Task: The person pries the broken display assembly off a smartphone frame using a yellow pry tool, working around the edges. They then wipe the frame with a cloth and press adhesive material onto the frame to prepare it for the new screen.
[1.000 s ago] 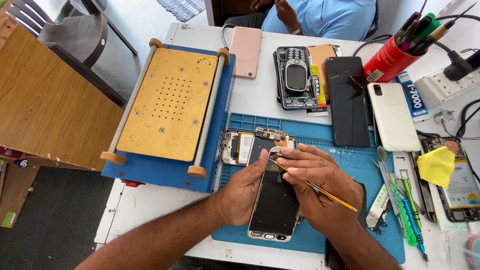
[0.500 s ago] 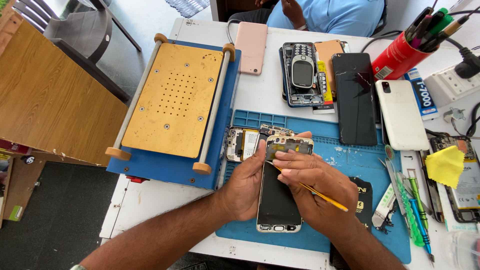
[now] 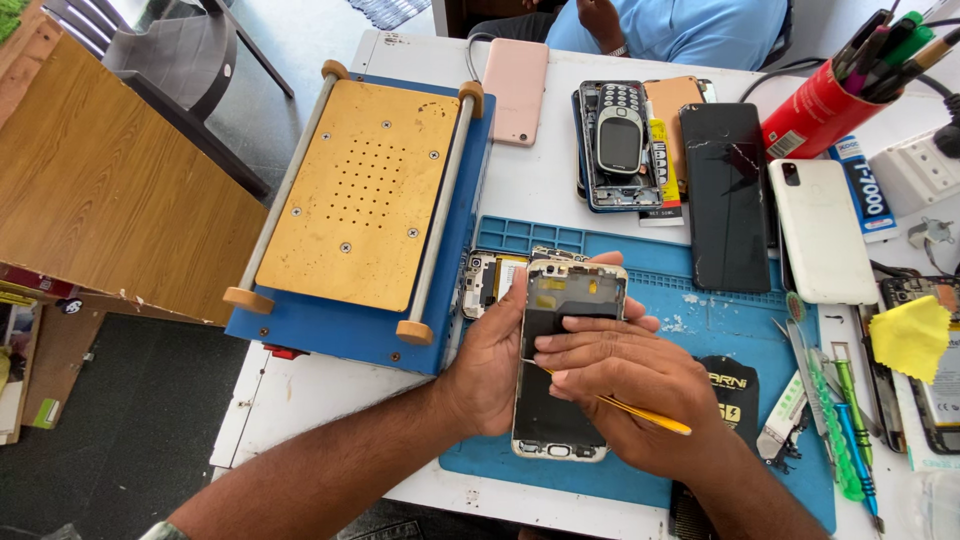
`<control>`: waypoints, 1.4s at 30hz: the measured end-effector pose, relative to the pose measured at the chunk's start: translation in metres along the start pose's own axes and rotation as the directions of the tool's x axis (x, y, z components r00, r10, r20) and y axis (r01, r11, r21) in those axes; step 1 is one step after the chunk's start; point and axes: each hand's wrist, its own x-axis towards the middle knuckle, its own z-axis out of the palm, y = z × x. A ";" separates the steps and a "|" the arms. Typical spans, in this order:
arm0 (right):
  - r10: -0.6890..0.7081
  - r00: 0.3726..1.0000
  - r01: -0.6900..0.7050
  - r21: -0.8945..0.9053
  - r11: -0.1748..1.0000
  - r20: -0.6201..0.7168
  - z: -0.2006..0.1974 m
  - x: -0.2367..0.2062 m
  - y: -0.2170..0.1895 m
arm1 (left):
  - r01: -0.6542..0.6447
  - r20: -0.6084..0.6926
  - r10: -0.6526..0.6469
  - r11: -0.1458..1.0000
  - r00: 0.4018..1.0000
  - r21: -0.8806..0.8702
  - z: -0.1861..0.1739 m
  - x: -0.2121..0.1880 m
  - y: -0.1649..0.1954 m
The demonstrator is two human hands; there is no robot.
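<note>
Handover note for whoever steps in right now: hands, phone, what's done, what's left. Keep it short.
Left hand: grips the left edge of the opened phone, holding it on the blue mat.
Right hand: lies over the phone's middle, holding a thin yellow tool with its tip hidden under the fingers.
Done: the phone is partly stripped, top frame bare; another opened phone body lies just beyond it.
Left: the panel sits on the phone, not lifted off.
</note>
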 end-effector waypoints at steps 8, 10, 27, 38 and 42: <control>0.009 0.999 -0.010 0.035 0.999 0.039 0.003 -0.002 0.002 | -0.036 -0.063 0.042 0.995 0.997 0.090 0.001 0.001 0.001; 0.032 0.998 -0.031 0.007 0.999 -0.045 0.007 -0.002 0.000 | -0.051 -0.073 0.057 0.995 0.996 0.085 0.001 0.001 0.001; -0.005 0.918 -0.096 0.235 0.967 0.397 -0.004 -0.005 0.006 | -0.146 -0.052 0.147 0.989 0.988 0.021 -0.012 0.001 -0.004; 0.020 0.898 -0.134 0.230 0.964 0.441 -0.015 -0.001 -0.001 | -0.143 -0.078 0.145 0.989 0.986 0.036 -0.010 0.003 -0.008; -0.011 0.929 -0.082 0.235 0.969 0.370 -0.007 0.000 0.000 | -0.157 -0.093 0.160 0.987 0.983 0.034 -0.013 0.003 -0.005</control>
